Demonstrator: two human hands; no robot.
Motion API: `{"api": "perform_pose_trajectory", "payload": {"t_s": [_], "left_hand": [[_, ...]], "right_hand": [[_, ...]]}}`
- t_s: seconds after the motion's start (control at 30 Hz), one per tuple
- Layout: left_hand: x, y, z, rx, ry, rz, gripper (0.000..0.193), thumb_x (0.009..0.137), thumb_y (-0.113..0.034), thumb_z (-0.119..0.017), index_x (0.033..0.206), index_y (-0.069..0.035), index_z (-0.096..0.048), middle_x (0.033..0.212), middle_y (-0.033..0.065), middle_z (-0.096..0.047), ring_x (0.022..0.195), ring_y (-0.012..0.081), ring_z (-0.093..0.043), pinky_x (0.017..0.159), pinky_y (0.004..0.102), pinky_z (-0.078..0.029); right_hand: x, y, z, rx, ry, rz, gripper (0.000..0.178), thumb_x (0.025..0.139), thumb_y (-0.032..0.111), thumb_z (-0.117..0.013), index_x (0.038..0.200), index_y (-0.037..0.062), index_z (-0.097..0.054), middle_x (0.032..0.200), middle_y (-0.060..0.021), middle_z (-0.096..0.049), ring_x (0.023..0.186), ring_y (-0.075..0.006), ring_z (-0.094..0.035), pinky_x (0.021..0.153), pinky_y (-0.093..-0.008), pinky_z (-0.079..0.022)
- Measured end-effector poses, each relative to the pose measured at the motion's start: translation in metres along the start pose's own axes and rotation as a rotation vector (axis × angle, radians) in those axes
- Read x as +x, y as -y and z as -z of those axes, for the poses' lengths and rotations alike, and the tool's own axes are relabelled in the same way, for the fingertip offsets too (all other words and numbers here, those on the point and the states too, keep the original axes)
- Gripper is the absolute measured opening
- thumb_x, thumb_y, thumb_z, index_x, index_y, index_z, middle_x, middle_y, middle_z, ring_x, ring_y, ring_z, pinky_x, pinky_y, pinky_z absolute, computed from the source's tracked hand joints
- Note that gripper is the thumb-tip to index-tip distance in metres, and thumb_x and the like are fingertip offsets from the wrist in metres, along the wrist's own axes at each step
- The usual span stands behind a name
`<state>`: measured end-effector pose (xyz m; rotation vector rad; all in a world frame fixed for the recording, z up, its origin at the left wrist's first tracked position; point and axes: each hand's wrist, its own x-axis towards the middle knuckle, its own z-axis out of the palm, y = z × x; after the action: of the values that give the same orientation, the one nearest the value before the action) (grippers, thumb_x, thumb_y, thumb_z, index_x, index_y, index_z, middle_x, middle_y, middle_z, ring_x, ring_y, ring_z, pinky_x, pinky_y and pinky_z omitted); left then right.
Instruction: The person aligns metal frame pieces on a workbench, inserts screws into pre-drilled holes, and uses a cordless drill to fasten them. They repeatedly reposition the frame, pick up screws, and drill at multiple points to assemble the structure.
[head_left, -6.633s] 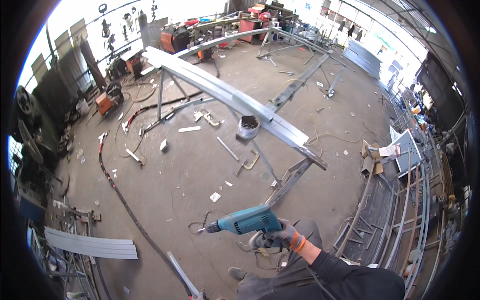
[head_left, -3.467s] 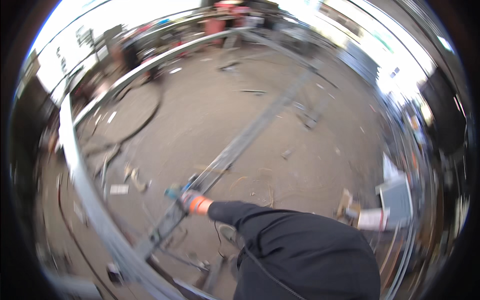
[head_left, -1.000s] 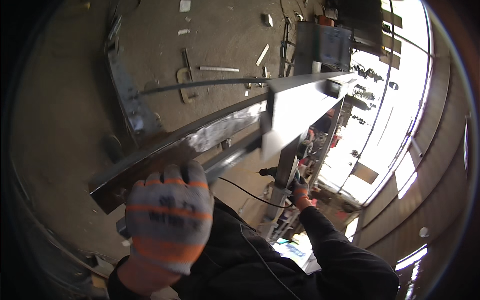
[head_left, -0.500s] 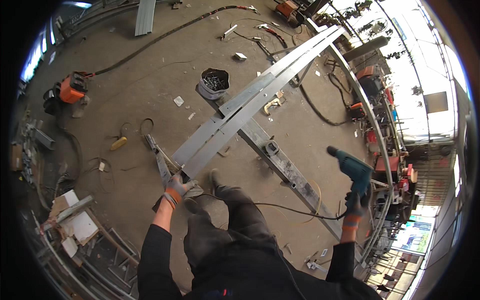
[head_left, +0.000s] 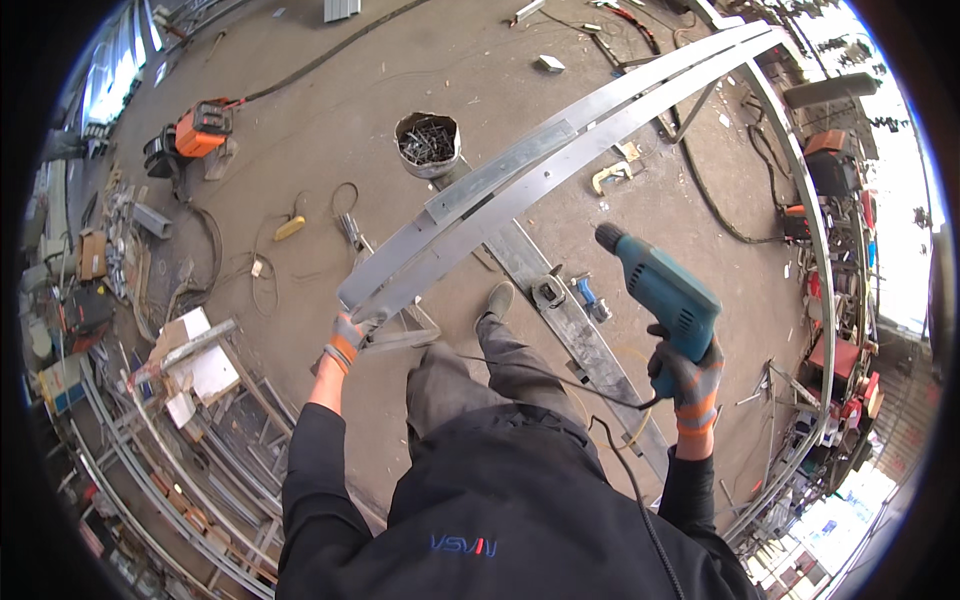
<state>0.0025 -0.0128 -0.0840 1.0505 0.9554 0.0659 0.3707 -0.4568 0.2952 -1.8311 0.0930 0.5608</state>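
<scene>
My right hand, in a grey and orange glove, grips a teal electric drill by its handle. The drill's chuck points up and to the left, over the floor, apart from the metal. At the near end of two long grey metal profiles, my gloved left hand is closed around the end edge; its fingers are partly hidden. A shorter metal strip lies along the profiles. They rest on a flat metal beam that runs crosswise under them. The drill's black cord trails across my legs.
A bucket of screws stands beyond the profiles. On the beam sit a dark metal fitting and a blue tool. A yellow clamp lies on the floor. An orange machine is at left, scrap metal piles at lower left.
My right hand has raised the drill nearer and swung it left toward the profiles. My left hand stays at the profile end. The view has shifted, and the blue tool now shows.
</scene>
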Motion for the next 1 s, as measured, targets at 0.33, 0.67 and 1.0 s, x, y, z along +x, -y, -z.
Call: {"api": "perform_pose_trajectory", "payload": {"t_s": [0.33,0.67,1.0], "left_hand": [[-0.015,-0.025,-0.016,0.044,-0.07,-0.021,0.054,0.093,-0.021,-0.097,0.134,0.008,-0.075,0.109,0.0057,-0.082,0.085,0.0097,-0.072,0.069,0.03,-0.058],[-0.021,-0.053,-0.025,0.173,-0.016,-0.088,0.043,0.092,-0.017,-0.097,0.126,0.003,-0.079,0.105,0.0048,-0.083,0.085,0.0133,-0.074,0.072,0.0326,-0.061],[-0.032,-0.053,0.005,0.294,0.054,0.106,0.04,0.098,-0.02,-0.09,0.128,0.003,-0.08,0.114,0.0092,-0.085,0.098,0.0141,-0.076,0.087,0.0316,-0.061]], "right_hand": [[0.093,0.02,-0.032,-0.11,0.235,-0.032,0.045,0.091,0.0,-0.074,0.134,-0.0066,-0.067,0.114,-0.018,-0.082,0.069,-0.0166,-0.072,0.06,-0.0308,-0.059],[0.109,0.037,-0.069,-0.208,0.194,-0.06,0.049,0.09,0.002,-0.075,0.138,-0.0047,-0.066,0.112,-0.0156,-0.082,0.069,-0.0145,-0.071,0.061,-0.0301,-0.059],[0.091,0.051,-0.098,-0.276,0.168,-0.097,0.049,0.09,0.002,-0.076,0.137,-0.0053,-0.066,0.113,-0.0161,-0.081,0.07,-0.0154,-0.072,0.062,-0.0302,-0.06]]}}
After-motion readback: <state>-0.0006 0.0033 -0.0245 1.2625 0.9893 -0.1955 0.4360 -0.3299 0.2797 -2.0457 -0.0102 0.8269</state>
